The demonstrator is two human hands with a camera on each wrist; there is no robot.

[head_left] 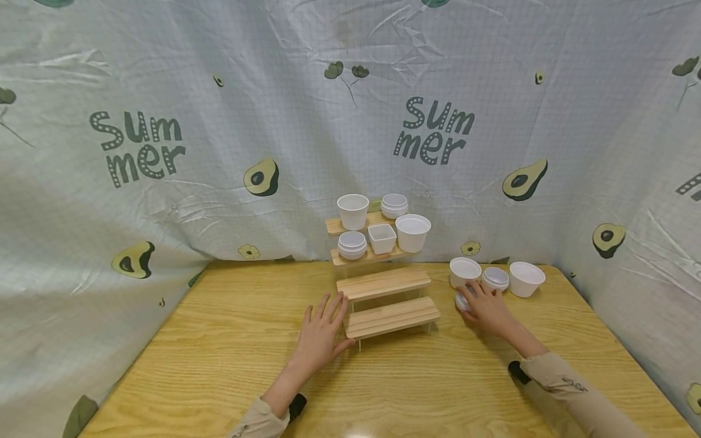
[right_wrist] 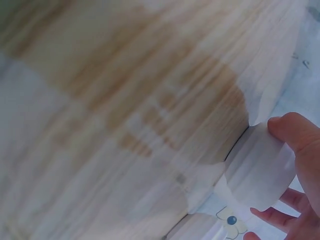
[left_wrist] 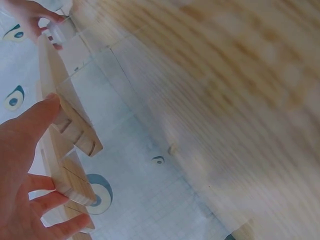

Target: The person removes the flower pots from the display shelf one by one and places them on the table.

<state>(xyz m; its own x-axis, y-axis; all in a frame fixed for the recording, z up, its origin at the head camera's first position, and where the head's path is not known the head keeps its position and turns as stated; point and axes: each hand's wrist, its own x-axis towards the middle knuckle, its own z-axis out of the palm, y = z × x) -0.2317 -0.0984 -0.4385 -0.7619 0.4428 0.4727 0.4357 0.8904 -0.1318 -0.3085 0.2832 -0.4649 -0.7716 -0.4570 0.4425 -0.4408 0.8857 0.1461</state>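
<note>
A wooden step stand [head_left: 389,316] with clear side supports stands at the middle of the table. My left hand [head_left: 316,342] is spread at its left end; in the left wrist view the thumb [left_wrist: 44,112] touches the end of the lowest step and the fingers lie by the steps above. To the right of the stand, my right hand [head_left: 487,311] grips a small round white pot [right_wrist: 260,167], its thumb on one side and fingers on the other. The hand partly covers this pot in the head view. A taller white cup [head_left: 465,272] stands right behind it.
On the upper steps stand a tapered cup [head_left: 353,213], two ridged round pots, a square pot [head_left: 382,239] and a wide cup [head_left: 413,234]. A ridged pot [head_left: 495,278] and a white bowl-like cup [head_left: 527,280] stand at the back right. A printed curtain [head_left: 306,134] hangs behind.
</note>
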